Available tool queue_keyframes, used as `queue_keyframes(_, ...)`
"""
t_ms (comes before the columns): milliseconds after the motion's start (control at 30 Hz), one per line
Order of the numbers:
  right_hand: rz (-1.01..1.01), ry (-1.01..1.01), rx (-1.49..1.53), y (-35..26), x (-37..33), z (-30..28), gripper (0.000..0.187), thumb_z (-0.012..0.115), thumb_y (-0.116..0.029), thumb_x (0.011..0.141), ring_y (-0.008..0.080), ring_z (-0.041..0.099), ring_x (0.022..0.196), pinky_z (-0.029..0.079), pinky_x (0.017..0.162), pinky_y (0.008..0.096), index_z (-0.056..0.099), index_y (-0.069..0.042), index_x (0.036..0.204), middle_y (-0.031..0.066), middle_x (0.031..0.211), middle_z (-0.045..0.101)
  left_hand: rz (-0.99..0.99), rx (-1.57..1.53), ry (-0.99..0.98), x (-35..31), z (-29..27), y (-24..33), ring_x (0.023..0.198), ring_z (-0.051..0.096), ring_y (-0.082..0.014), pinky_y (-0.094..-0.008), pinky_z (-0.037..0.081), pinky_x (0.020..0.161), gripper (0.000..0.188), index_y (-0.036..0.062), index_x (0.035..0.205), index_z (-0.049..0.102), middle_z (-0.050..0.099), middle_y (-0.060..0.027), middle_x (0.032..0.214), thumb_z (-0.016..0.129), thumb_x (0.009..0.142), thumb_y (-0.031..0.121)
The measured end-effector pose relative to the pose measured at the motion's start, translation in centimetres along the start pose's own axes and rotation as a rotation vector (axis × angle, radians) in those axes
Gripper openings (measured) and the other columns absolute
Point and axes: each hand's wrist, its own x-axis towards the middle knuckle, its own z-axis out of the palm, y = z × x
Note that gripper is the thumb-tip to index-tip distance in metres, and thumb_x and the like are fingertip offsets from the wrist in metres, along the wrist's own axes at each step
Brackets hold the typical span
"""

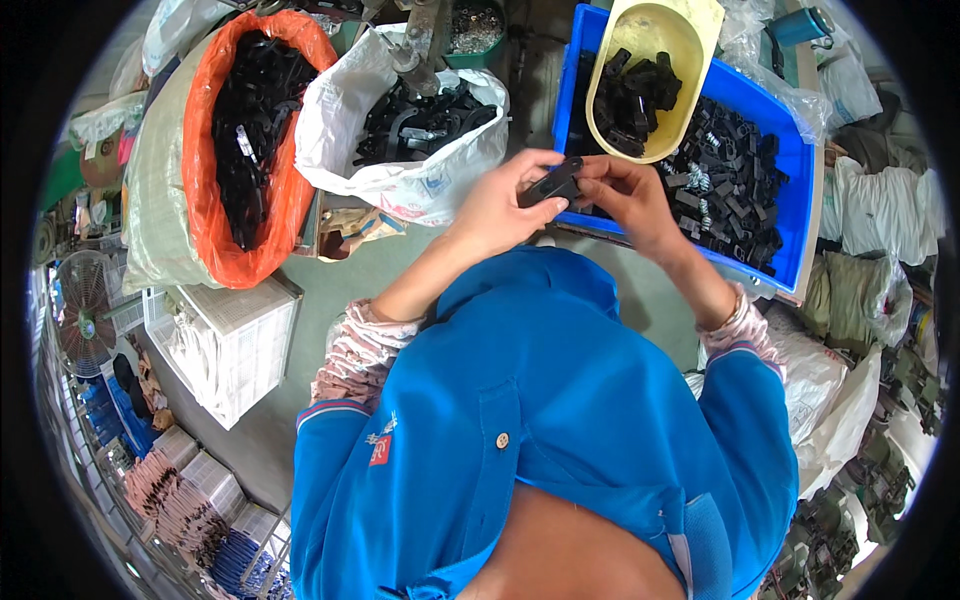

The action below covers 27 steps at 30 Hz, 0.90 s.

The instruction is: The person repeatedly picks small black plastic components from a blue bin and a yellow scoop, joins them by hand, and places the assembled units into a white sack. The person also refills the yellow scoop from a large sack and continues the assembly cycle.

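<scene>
Between my two hands is a small, long black part (pixel 553 184), apparently plastic, tilted up toward the right. My left hand (pixel 503 207) grips it, thumb below and fingers behind. The thumb and fingers of my right hand (pixel 630 195) are pinched together at its right end; anything smaller between those fingertips is hidden. Just beyond my right hand, a cream oval tub (pixel 688 25) with black parts (pixel 632 95) rests on a blue bin (pixel 795 190). Many small black pieces (pixel 735 180) and some metal springs (pixel 700 178) lie in that bin.
Left of my hands stand a white sack (pixel 335 170) and an orange-lined sack (pixel 205 200), both filled with black parts. A metal machine head (pixel 415 65) overhangs the white sack. A green container (pixel 475 58) of small metal pieces sits behind. White crates (pixel 240 350) stand at lower left.
</scene>
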Motion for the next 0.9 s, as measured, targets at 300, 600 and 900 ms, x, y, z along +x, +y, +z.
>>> queue_keyframes(300,-0.169,0.097,0.133,0.6,-1.8,2.3,0.019,0.057,0.005,0.088,0.0175,0.064,0.095,0.054,0.085,0.0315,0.065,0.004,0.106,0.0109,0.120,0.060,0.209,0.318,0.081,-0.5,-1.2,-1.2,0.065,0.056,-0.0047,-0.0239,0.043,0.055,0.025,0.0052,0.084,0.053,0.063,-0.0025,0.075,0.077,0.081,0.010)
queue_keyframes(600,-0.202,0.499,-1.440,-1.5,9.1,-8.4,0.026,0.069,-0.012,0.081,0.0306,0.067,0.085,0.053,0.072,0.0369,0.063,-0.002,0.104,0.0207,0.099,0.066,0.307,0.317,0.234,-0.5,-1.5,-1.4,0.073,0.061,-0.0225,-0.0328,0.048,0.064,0.026,0.0031,0.082,0.056,0.061,-0.0108,0.078,0.078,0.079,0.016)
queue_keyframes(900,-0.033,0.273,-0.306,-7.1,5.9,-6.2,0.022,0.064,-0.005,0.090,0.0104,0.062,0.073,0.052,0.064,0.0235,0.066,0.004,0.111,0.0040,0.084,0.065,0.242,-0.062,0.285,-0.3,-6.9,-2.1,0.120,0.057,-0.0204,-0.0311,0.045,0.094,0.021,0.0027,0.080,0.052,0.067,-0.0146,0.109,0.072,0.084,0.005)
